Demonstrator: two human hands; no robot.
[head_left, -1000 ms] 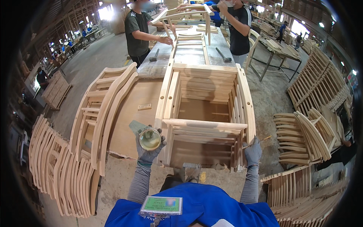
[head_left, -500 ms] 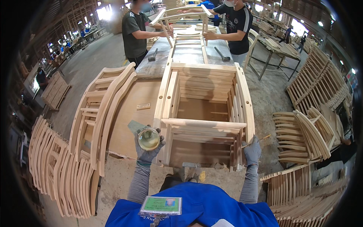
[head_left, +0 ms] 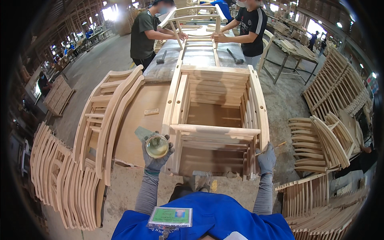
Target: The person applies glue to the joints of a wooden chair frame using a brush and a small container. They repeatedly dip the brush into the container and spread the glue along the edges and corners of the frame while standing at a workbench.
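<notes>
My left hand (head_left: 157, 163), in a grey glove, is closed around a round clear cup (head_left: 157, 147) with something pale yellowish inside. A flat grey-green piece (head_left: 142, 133) sticks out beside the cup; I cannot tell how it is held. My right hand (head_left: 267, 161), also gloved, grips a thin wooden stick (head_left: 281, 144) whose end points out to the right. That hand is at the near right corner of a stack of pale wooden frames (head_left: 216, 130). Round dark holes show along the top frame's side rails.
Curved chair backs (head_left: 110, 116) lean to the left of the stack. A small wooden strip (head_left: 151, 112) lies on the brown board (head_left: 134, 126). Two mallets (head_left: 235, 57) rest on the far table, where two people handle a chair frame (head_left: 196, 17). More wooden parts (head_left: 316, 142) are piled at right.
The two people across the table have brought their hands lower and further in on the chair frame. My own hands have hardly moved, still holding the cup and stick.
</notes>
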